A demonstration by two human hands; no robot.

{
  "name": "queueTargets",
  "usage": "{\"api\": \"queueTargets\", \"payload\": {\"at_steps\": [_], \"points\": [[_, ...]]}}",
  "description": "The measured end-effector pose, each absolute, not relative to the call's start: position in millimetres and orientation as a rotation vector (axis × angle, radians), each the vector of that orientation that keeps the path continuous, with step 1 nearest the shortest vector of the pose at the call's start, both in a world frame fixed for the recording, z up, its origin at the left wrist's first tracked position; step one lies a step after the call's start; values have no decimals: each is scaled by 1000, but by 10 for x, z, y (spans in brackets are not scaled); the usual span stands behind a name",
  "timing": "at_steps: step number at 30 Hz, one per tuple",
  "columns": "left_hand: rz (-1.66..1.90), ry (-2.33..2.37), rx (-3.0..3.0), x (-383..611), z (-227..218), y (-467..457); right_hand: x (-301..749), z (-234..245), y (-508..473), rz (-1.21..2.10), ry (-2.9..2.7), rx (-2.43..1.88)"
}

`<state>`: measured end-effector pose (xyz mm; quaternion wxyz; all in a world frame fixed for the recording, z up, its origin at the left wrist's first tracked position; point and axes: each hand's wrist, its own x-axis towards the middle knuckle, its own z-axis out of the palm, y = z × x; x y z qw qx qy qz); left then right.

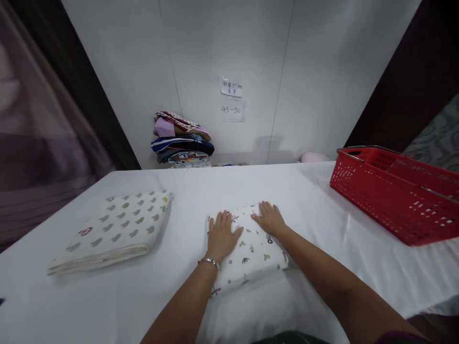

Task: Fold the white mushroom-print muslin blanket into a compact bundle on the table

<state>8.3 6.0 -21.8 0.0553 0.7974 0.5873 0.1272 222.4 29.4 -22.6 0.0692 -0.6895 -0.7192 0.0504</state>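
The left hand and right hand are lying flat, grip released, on the folded patterned cloth on the table.

A red basket sits right, folded clothes stacked behind.

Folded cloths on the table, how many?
2: the small cloth under the left hand and right hand; the bigger cloth apart, to the left. The pile by the wall may hide more.

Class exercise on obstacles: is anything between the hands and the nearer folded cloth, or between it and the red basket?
Nothing visible. Left hand and right hand lie on the cloth; bare table runs to the basket.
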Motion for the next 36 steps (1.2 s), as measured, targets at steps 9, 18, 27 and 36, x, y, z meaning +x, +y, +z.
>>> {"api": "queueTargets", "payload": {"at_steps": [9, 18, 27, 36], "points": [[369, 1771, 2427, 78, -224, 52, 2328, -178, 213, 275, -2129, -2121], [309, 1765, 2354, 15, -152, 55, 2349, -168, 244, 327, -2123, -2110], [321, 1809, 2266, -69, -184, -89, 2491, -182, 240, 476, -2042, -1981], [618, 2039, 1863, -242, -30, -117, 2837, -102, -99, 684, -1563, -1927]]}}
